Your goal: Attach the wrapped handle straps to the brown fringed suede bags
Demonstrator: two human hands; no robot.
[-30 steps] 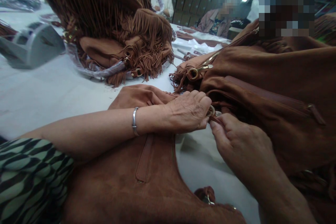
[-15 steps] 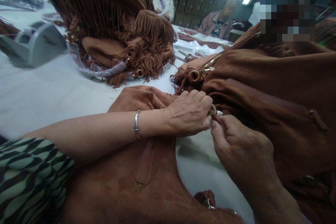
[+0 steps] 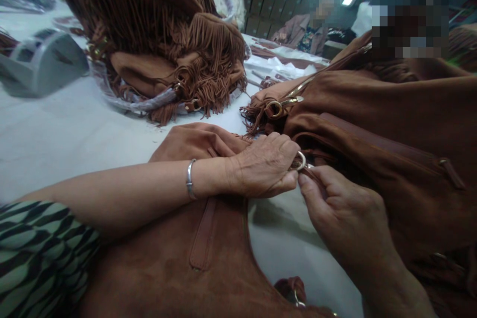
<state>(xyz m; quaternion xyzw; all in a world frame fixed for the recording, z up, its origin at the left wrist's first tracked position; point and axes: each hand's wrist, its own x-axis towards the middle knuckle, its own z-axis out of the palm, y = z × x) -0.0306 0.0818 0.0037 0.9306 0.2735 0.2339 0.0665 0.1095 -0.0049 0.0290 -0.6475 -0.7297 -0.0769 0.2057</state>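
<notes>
My left hand is closed in a pinch around a gold metal ring at the edge of a brown suede bag lying to the right. A silver bangle sits on that wrist. My right hand pinches a thin brown strap just below the ring, thumb against fingers. Both hands meet at the ring. Under my left forearm lies another brown suede bag with a stitched tab on it.
A heap of fringed brown bags stands at the back left on the white table. A grey tape dispenser sits far left. Other people sit at the far end near stacked boxes. A second gold ring shows on the right bag.
My hands have stayed at the ring with small shifts. The left hand has turned the ring slightly so more of it shows; the right hand has slid a little lower along the strap.
</notes>
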